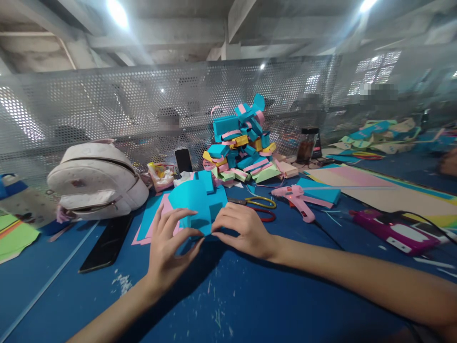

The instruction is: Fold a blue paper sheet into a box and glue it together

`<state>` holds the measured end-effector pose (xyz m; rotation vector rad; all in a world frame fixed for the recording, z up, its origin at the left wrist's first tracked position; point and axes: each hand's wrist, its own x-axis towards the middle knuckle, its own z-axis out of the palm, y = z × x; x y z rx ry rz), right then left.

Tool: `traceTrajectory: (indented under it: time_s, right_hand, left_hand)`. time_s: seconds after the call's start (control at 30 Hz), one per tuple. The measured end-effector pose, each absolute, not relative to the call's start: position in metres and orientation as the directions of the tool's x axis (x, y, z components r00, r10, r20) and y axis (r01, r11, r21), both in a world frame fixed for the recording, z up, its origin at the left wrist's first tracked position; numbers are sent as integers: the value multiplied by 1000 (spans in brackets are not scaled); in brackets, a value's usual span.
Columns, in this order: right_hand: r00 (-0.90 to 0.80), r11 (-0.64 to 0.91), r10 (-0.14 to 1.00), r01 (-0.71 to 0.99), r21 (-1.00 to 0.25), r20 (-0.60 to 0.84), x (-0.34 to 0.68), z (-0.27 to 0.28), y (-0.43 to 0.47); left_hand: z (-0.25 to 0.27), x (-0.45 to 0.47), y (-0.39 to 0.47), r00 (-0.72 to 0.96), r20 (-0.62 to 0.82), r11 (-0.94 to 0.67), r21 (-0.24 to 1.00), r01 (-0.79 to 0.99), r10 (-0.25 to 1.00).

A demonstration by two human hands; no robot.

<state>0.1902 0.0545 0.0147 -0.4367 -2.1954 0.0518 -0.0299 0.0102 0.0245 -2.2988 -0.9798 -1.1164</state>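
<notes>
Between my hands is a curved piece of blue paper (194, 200), raised a little over the blue table. My left hand (173, 240) pinches its near edge between thumb and fingertips, the other fingers arched over it. Close beside, my right hand (244, 228) pinches the same edge with thumb and forefinger. Flat pink and blue sheets (148, 226) lie under and left of it. Just past my right hand rest scissors with yellow handles (262, 202) and a red handle loop (267, 215). A pink glue gun (296, 197) lies further right.
A heap of folded paper pieces (243, 147) stands at the back by a perforated metal screen (135, 100). Left are a white backpack (96, 183) and a black phone (107, 245). Right are a magenta power strip (396, 232) with cords and large coloured sheets (374, 188).
</notes>
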Motion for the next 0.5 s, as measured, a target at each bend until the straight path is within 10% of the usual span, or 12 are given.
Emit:
traceTrajectory:
  time_s: [0.5]
  right_hand:
    - [-582, 935, 326, 316, -163, 745, 189, 16, 53]
  left_hand:
    - [25, -29, 10, 432, 808, -673, -61, 737, 400]
